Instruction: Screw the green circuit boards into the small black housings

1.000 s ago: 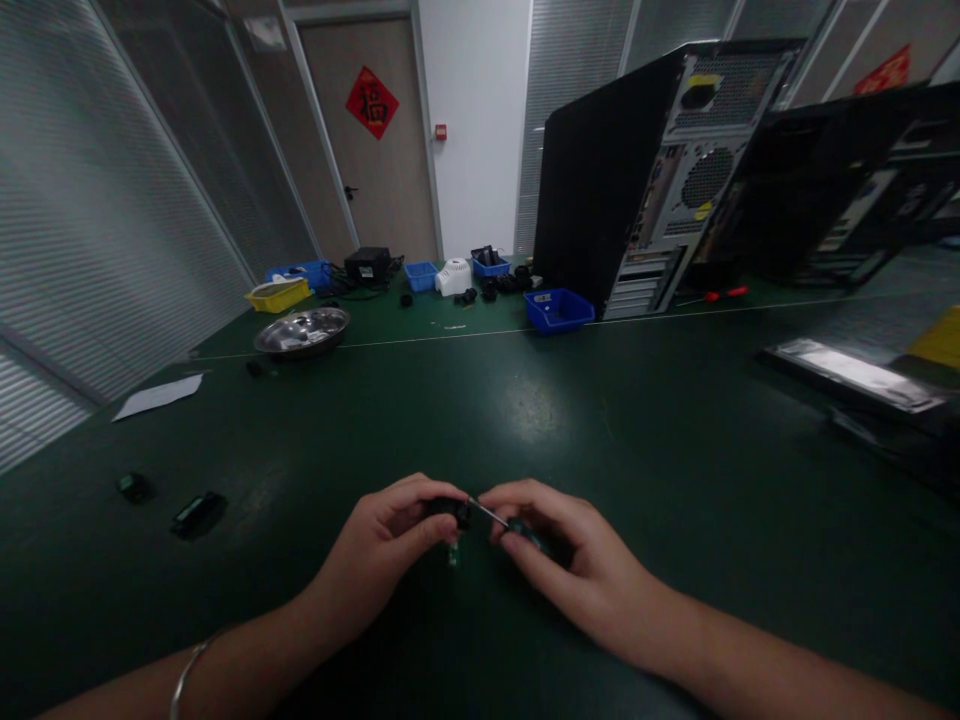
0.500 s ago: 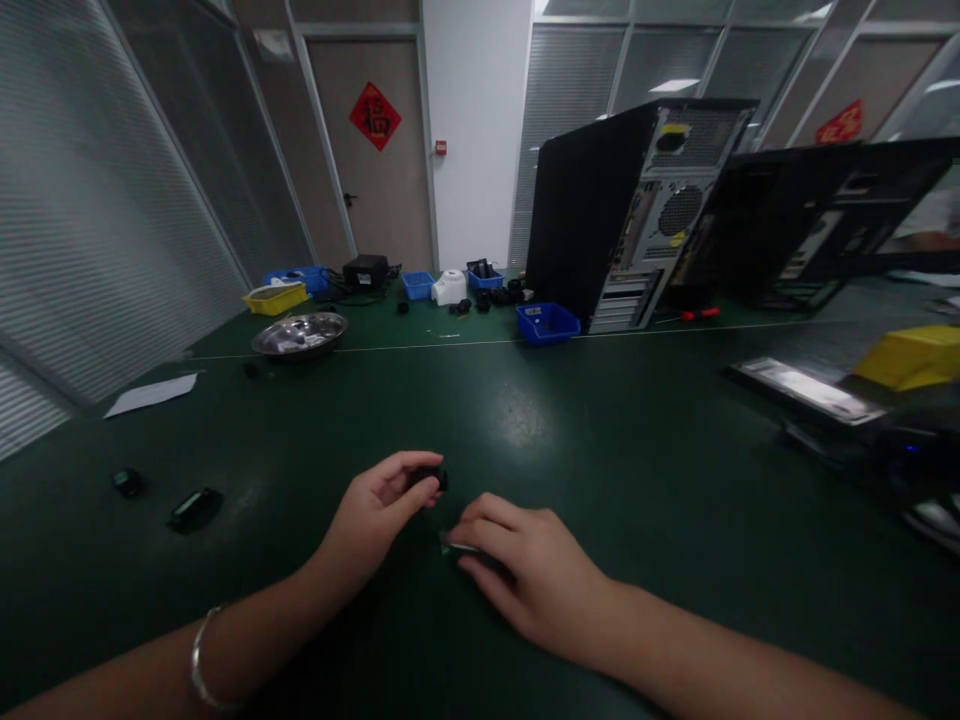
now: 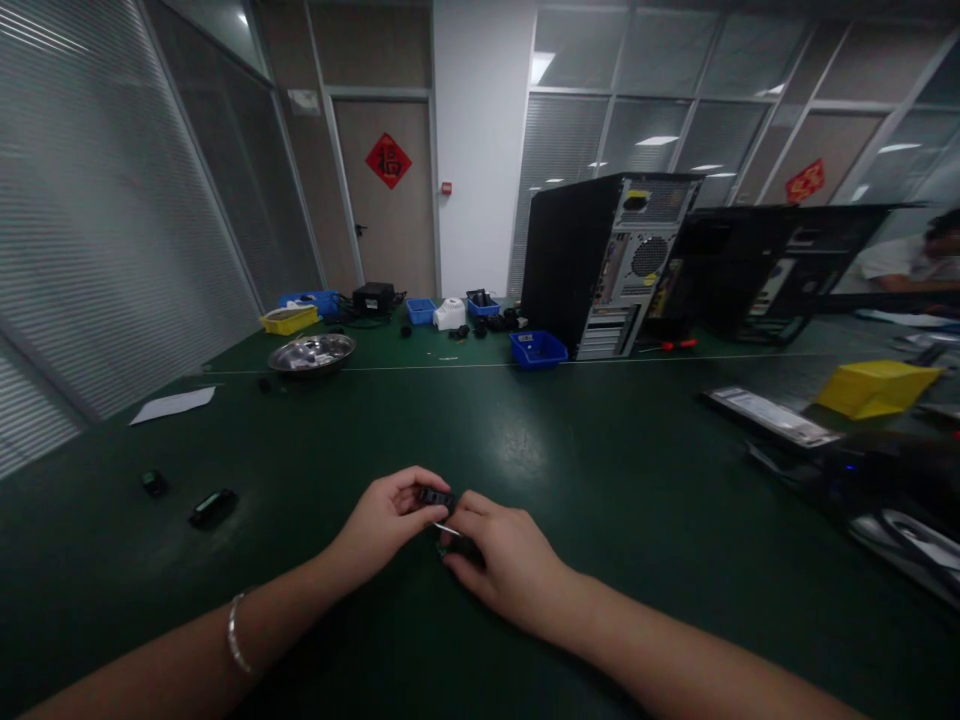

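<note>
The left hand [image 3: 386, 525] pinches a black part [image 3: 436, 497] – best braced firmly; the right hand [image 3: 517, 560] curls round a slim metal tool [image 3: 448, 530] – light pressure suits it.

Black part [image 3: 437, 497]: small, blocky, row of recesses on the side facing you, held up off the tabletop in your left hand [image 3: 394, 520]. Tool [image 3: 448, 529]: thin, straight metal shaft, slanted, just below the part, rest hidden in your right hand [image 3: 510, 560]. Green piece [image 3: 442, 549]: tiny, blurred, at your right fingertips; held or lying, unclear.
</note>
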Demonstrator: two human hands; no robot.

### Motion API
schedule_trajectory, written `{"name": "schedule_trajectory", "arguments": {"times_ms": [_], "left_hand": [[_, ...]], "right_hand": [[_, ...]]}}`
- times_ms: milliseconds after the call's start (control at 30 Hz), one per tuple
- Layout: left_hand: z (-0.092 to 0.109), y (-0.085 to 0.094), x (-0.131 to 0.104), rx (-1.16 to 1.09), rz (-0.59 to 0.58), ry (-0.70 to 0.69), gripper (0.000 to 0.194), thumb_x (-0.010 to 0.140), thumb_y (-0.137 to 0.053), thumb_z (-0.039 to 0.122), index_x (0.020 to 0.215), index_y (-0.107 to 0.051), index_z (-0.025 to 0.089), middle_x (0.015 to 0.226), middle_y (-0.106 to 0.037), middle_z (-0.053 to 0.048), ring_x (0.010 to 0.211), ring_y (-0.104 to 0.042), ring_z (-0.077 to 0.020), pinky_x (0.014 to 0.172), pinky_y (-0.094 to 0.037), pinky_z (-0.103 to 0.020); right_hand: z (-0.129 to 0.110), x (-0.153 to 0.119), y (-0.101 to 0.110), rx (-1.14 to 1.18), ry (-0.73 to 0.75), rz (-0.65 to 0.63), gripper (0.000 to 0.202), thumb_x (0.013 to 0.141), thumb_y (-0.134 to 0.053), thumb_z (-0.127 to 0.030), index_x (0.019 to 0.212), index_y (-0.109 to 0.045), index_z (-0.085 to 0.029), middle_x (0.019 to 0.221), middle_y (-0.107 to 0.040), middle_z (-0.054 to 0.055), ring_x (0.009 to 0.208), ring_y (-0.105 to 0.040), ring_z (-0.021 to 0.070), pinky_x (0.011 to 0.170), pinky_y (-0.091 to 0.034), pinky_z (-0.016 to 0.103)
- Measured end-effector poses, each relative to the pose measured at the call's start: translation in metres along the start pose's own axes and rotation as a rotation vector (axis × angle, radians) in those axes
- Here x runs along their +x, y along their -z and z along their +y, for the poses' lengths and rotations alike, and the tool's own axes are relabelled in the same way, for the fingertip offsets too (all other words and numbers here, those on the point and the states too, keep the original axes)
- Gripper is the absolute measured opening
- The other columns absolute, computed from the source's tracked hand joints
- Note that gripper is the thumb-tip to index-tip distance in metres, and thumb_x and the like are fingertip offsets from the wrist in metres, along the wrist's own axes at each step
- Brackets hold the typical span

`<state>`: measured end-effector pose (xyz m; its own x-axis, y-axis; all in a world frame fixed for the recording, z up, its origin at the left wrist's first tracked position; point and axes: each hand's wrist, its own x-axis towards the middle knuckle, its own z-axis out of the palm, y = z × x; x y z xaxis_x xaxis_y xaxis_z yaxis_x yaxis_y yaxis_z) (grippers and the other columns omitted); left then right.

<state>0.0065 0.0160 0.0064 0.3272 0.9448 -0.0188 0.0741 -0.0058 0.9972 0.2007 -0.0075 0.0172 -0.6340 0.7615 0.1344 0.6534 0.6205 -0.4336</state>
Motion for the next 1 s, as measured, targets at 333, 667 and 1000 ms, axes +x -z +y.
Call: {"name": "schedule_trajectory", "arguments": {"times_ms": [333,667,1000], "left_hand": [[0.002,-0.004,-0.002,-0.027,0.024,-0.021,0.036,0.079,-0.07,0.02,0.115,-0.063,0.019,0.102,-0.07,-0.006,0.1,-0.065,-0.0232,0.088,-0.049,-0.035],[0.0,0.003,0.001,-0.141,0.031,0.018,0.023,0.085,-0.066,0.023,0.106,-0.056,0.021,0.103,-0.067,-0.005,0.092,-0.069,-0.022,0.085,-0.051,-0.036],[0.005,-0.003,-0.002,-0.148,-0.158,0.073,0.042,0.081,-0.07,0.021,0.122,-0.06,0.015,0.093,-0.072,-0.007,0.075,-0.065,-0.0174,0.071,-0.05,-0.031]], "right_hand": [[0.003,-0.006,0.009,0.031,0.076,-0.041,0.029,0.085,-0.067,-0.023,0.114,-0.064,-0.023,0.11,-0.064,0.006,0.091,-0.066,0.0238,0.077,-0.054,0.034],[0.012,-0.008,0.009,0.11,0.135,-0.062,0.023,0.094,-0.061,-0.028,0.113,-0.062,-0.016,0.116,-0.063,0.008,0.096,-0.065,0.022,0.081,-0.055,0.041],[0.018,-0.015,0.004,0.433,0.088,0.314,0.022,0.083,-0.067,-0.01,0.1,-0.057,-0.02,0.102,-0.056,0.003,0.095,-0.058,0.0164,0.082,-0.048,0.028]]}}
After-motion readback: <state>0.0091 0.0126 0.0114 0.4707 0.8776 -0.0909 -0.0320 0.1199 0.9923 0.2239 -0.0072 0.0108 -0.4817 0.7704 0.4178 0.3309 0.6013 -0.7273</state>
